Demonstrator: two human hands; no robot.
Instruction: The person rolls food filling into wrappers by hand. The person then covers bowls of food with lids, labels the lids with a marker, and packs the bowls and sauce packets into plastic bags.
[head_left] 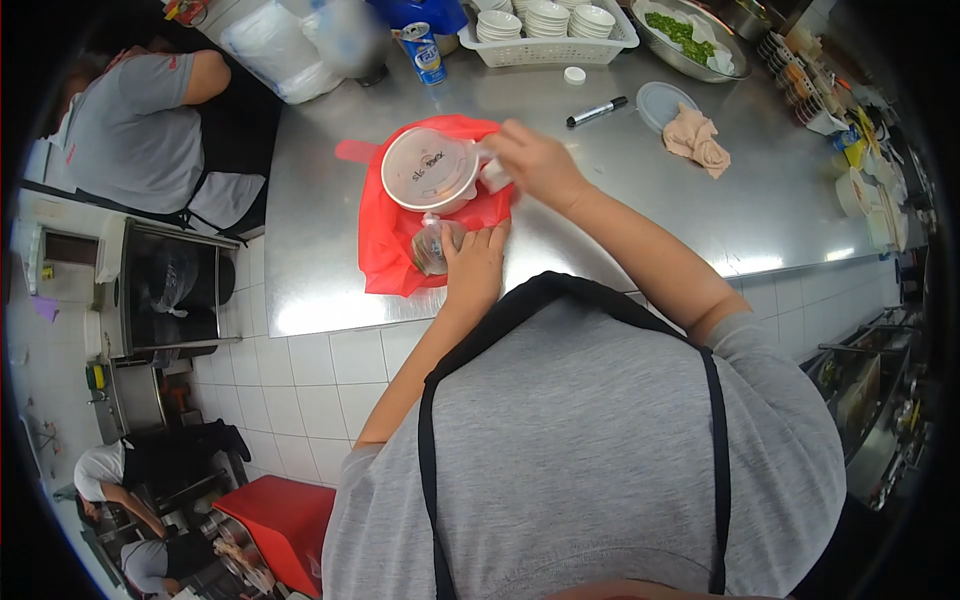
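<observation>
A round white tub with a clear lid [430, 168] and black handwriting stands on a spread red plastic bag [385, 255]. Just below the tub lies a small knotted clear plastic bag [432, 248] with brownish contents. My left hand [475, 265] rests over its right side, fingers curled onto it. At the tub's right edge is my right hand [540, 165], slightly blurred, its fingers drawn together around something whitish and partly see-through. A small white item [495, 178] sits under those fingers; its kind is unclear.
On the steel table [620, 230] are a marker [597, 111], a white cap [574, 75], a can [423, 55], a crumpled cloth [698, 142] by a round lid [662, 104], a basket of small dishes [550, 50] and a bowl of greens [725, 60]. A person [135, 130] is at left.
</observation>
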